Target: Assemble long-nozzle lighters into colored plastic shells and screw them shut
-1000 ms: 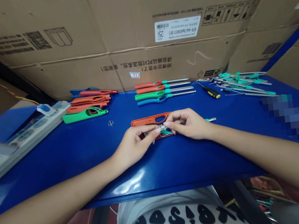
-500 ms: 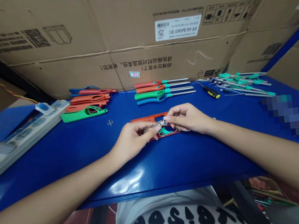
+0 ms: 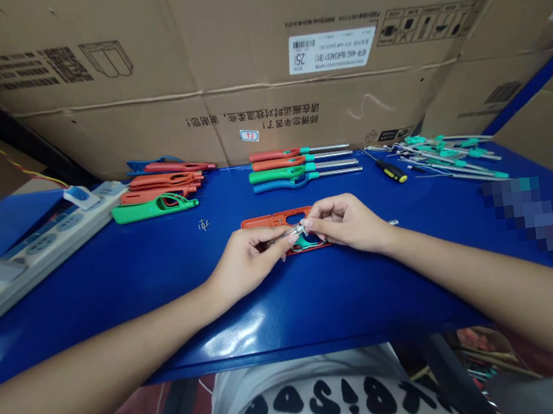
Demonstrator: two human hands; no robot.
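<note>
Over the opened orange lighter casing (image 3: 261, 222), my left hand (image 3: 247, 261) is closed around a small clear lighter fuel tank (image 3: 292, 233), most of it hidden by the fingers. The fingertips of my right hand (image 3: 352, 224) pinch at the tank's right end, on a tiny pale part too small to name. Both hands stay just above the casing halves on the blue table (image 3: 270, 322). Inside the nearer half lie a green trigger (image 3: 303, 240) and a thin white wire. A metal tube end (image 3: 393, 223) shows beyond my right wrist.
Loose screws (image 3: 203, 224) lie left of the casing. Several coloured casings (image 3: 156, 210) sit at the back left, beside a power strip (image 3: 54, 242). Lighters with metal tubes (image 3: 280, 174) lie at back centre. A screwdriver (image 3: 391, 169) and wired tube parts (image 3: 456, 156) are at the right.
My right fingertips have shifted slightly at the tank's end, and more of the tank's tip shows between the hands. My left hand keeps its hold.
</note>
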